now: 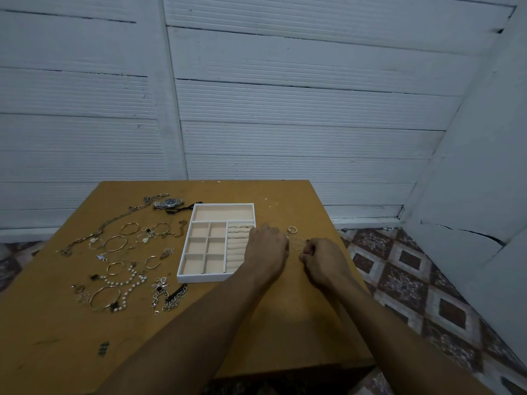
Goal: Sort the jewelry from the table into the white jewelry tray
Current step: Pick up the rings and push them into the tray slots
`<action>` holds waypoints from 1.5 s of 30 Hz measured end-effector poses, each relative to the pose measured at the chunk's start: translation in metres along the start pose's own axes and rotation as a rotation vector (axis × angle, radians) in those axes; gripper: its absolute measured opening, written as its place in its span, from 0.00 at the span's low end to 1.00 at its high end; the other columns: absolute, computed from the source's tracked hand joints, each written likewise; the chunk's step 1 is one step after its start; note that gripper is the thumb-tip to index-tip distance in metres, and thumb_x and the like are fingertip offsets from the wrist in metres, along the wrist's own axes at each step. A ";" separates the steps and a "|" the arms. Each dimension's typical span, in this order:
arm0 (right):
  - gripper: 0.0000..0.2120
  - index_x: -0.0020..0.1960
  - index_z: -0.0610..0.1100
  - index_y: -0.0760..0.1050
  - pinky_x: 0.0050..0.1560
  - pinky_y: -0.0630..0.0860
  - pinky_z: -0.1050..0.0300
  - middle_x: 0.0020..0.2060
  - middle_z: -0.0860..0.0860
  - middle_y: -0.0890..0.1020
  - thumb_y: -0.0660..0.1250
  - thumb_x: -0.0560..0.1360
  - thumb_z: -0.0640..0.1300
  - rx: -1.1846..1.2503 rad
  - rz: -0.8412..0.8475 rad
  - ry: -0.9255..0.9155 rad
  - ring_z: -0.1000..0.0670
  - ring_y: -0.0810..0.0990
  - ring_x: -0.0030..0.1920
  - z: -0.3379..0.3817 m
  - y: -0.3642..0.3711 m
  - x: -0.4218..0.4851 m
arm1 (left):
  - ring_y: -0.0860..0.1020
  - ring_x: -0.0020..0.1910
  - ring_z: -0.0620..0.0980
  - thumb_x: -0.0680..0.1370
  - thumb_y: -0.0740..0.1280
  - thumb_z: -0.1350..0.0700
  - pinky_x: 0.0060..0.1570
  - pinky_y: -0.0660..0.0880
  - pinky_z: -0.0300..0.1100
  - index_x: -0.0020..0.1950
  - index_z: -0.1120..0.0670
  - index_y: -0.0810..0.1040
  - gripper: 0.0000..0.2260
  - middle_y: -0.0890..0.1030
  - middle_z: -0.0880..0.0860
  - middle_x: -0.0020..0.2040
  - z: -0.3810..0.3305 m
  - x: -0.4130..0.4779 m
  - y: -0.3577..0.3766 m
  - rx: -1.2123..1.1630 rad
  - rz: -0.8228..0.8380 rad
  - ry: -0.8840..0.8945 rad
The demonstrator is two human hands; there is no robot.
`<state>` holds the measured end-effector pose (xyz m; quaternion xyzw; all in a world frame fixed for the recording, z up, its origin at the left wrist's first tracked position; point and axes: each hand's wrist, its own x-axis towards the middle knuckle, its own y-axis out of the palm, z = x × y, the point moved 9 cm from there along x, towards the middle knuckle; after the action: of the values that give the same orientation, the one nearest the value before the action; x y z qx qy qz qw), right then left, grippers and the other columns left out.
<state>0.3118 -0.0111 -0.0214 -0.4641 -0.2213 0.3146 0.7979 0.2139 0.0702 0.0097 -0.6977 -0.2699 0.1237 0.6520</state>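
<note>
We work on the yellow-brown surface (256, 323), where the white jewelry tray (182, 276) sits at centre. Its square compartments are bare, and a few rings are seated in the far rolls of its ring column (238, 246). The unsorted bracelets and chains (114, 252) lie spread to the left of the tray. The step in hand concerns only the loose rings (296, 239) just beside its right wall. The left hand (268, 248) hovers over that wall and the ring column, fingers curled downward; we cannot tell whether its grip holds anything. The right hand (323, 262) rests near the cluster, its grip narrow and apparently pinching one small ring (301, 255) at the fingertips. We judge the step best done one ring at a time: pinch by the band, lift clear of its neighbours, and press it upright into the next free slot between rolls. Take care not to sweep the other rings off the surface.
</note>
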 end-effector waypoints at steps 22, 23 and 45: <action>0.06 0.42 0.51 0.70 0.37 0.73 0.51 0.35 0.53 0.77 0.67 0.76 0.47 0.062 -0.038 -0.061 0.51 0.75 0.37 0.003 -0.010 -0.013 | 0.78 0.54 0.54 0.76 0.69 0.52 0.52 0.76 0.46 0.53 0.52 0.82 0.08 0.82 0.53 0.53 0.000 0.014 0.009 -0.038 0.169 -0.015; 0.06 0.42 0.51 0.71 0.37 0.74 0.51 0.35 0.53 0.77 0.67 0.76 0.47 0.065 -0.041 -0.063 0.52 0.75 0.37 0.003 -0.011 -0.014 | 0.78 0.54 0.54 0.76 0.69 0.52 0.52 0.76 0.47 0.54 0.53 0.81 0.09 0.82 0.54 0.54 -0.001 0.014 0.009 -0.022 0.175 -0.012; 0.03 0.46 0.50 0.83 0.46 0.79 0.55 0.42 0.54 0.83 0.70 0.75 0.46 0.157 -0.016 -0.127 0.54 0.80 0.43 0.065 -0.010 0.010 | 0.79 0.46 0.47 0.74 0.73 0.57 0.41 0.70 0.35 0.46 0.54 0.85 0.03 0.83 0.49 0.44 0.123 -0.016 -0.049 -0.418 0.033 -0.197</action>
<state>0.2806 0.0312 0.0188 -0.3775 -0.2495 0.3533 0.8188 0.1254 0.1649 0.0402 -0.8066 -0.3404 0.1431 0.4616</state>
